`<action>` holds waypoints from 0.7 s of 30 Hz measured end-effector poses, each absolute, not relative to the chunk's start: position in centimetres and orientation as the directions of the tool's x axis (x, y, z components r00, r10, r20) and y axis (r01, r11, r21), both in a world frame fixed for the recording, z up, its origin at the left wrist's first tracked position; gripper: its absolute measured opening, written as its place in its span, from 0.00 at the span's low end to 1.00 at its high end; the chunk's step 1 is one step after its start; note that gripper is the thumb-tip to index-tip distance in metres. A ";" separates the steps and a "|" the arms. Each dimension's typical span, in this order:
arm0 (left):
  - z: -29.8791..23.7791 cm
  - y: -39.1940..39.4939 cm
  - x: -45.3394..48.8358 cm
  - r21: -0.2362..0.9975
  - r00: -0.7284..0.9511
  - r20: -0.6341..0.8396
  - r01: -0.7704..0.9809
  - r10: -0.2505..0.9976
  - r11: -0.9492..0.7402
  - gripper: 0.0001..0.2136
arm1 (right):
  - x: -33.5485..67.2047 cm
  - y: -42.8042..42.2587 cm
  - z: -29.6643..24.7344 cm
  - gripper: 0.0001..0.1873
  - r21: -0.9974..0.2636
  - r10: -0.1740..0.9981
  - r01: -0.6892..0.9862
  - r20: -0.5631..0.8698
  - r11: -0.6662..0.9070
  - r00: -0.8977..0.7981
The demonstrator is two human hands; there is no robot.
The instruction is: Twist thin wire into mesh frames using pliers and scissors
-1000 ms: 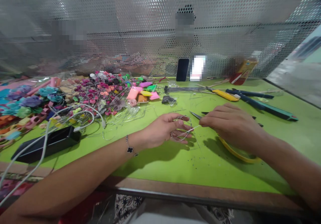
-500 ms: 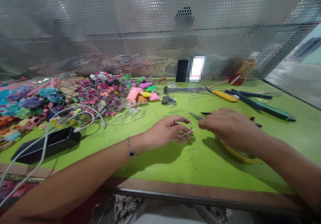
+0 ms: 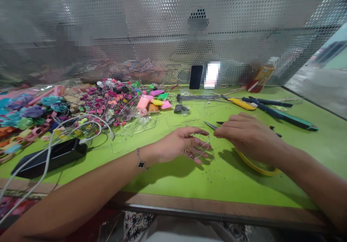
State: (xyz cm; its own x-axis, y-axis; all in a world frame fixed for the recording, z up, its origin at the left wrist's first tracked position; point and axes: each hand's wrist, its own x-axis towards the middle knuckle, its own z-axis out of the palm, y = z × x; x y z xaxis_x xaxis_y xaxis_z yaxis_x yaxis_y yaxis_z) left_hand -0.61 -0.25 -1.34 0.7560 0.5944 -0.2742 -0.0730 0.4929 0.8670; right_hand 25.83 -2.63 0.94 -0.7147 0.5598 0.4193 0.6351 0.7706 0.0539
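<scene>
Left arm: reaches in from the lower left, the left hand (image 3: 177, 144) palm-inward above the table (image 3: 168, 184), lower fingers spread
Left grip: thumb and upper fingers hold the wire loop (image 3: 209, 143)
Right arm: comes from the lower right, the right hand (image 3: 248, 133) knuckles up, over a pointed tool (image 3: 209, 125) and a yellow curved handle (image 3: 255, 168)
Right grip: thumb and fingers closed together; cannot tell whether a strand is pinched there
Since half a second ago: the pale strand between right fingertips and loop no longer shows clearly; the left lower fingers have spread
Loop's place: in the left fingers, just left of the right fingertips
Loop's long axis: slants from lower left to upper right; facing unclear
</scene>
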 end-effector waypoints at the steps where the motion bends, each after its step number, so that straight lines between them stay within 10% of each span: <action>1: -1.5 -0.2 -0.7 0.861 0.764 -0.269 -0.083 0.587 0.502 0.14 | 25.8 -2.6 1.0 0.17 0.051 0.552 0.630 0.432 0.775 -0.714; 21: -0.7 -0.5 -0.4 0.862 0.759 -0.284 -0.065 0.586 0.502 0.16 | 25.8 -2.3 1.0 0.16 0.076 0.508 0.601 0.456 0.796 -0.731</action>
